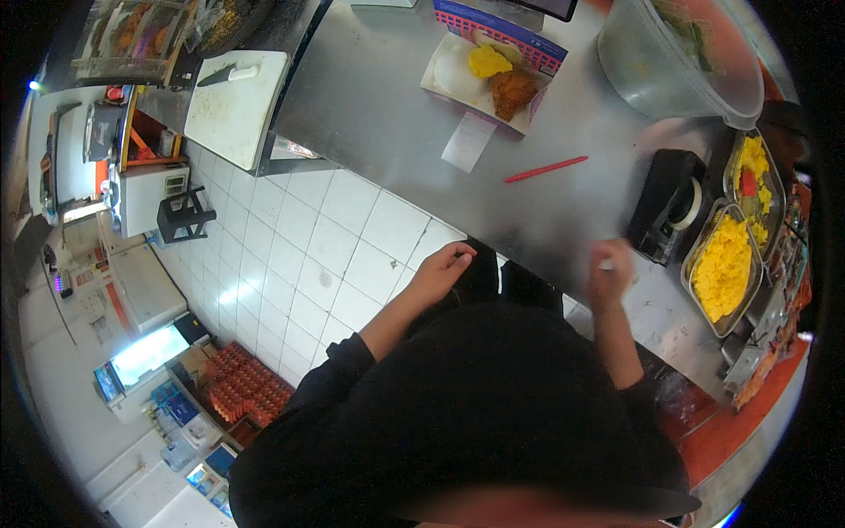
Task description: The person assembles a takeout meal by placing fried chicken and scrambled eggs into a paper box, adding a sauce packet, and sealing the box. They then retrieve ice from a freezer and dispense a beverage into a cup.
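Note:
My left hand (440, 271) hangs just off the near edge of the steel counter (378, 97), fingers curled in toward the thumb, with nothing visible in it. My right hand (609, 277) is over the counter's near edge, closed and slightly blurred; a small whitish spot shows at its fingers, too unclear to name. Nearest to it is a black tape dispenser (660, 207) with a pale roll. Further off lie a red pen (546, 170) and a white paper slip (468, 143). The slip touches an open meal box (537, 119) holding white rice, yellow scrambled egg and a browned fried piece.
Two metal trays of yellow egg (723, 268) stand at the right, below a large clear plastic tub (651, 88). At the left, a knife (216, 77) lies on a white cutting board (231, 114). A black stool (185, 216) and stacked egg trays (242, 383) stand on the tiled floor.

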### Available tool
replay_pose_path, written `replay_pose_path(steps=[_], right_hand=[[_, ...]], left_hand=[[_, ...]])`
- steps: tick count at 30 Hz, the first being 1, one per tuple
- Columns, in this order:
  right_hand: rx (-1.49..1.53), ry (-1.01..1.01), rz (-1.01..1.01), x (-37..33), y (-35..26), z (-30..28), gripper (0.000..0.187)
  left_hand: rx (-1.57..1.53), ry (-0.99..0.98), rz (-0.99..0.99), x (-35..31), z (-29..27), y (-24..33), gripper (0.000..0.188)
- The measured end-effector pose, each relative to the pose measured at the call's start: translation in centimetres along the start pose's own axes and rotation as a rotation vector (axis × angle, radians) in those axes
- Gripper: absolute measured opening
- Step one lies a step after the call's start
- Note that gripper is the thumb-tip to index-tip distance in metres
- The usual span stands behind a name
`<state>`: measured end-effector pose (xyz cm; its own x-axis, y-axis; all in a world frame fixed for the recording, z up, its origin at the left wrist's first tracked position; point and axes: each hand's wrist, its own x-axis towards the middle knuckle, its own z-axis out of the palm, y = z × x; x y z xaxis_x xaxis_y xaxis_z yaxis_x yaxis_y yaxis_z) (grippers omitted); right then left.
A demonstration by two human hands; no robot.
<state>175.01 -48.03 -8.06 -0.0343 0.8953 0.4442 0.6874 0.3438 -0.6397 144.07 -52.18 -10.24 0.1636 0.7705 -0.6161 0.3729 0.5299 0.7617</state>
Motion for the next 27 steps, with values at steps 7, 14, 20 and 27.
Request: replay_pose_path(steps=[7,14,20,27], right_hand=[[-0.082,-0.822,0.536,-1.4,-3.6,4.3,0.046],[-0.296,-0.891,0.666,0.5,-3.0,4.4,0.053],[-0.362,-0.97,0.653,1.2,-3.1,4.5,0.057],[-0.349,-0.854,0.704,1.4,-3.5,4.6,0.056]], left_hand=[[0.1,0.071,-0.081,3.5,-2.7,-0.8,0.022],[0.194,0.343,0.068,6.8,-6.9,2.3,0.024],[0.547,0.349,0.27,6.3,-5.7,4.4,0.028],[0.865,-0.01,0.087,6.8,-4.4,5.6,0.042]])
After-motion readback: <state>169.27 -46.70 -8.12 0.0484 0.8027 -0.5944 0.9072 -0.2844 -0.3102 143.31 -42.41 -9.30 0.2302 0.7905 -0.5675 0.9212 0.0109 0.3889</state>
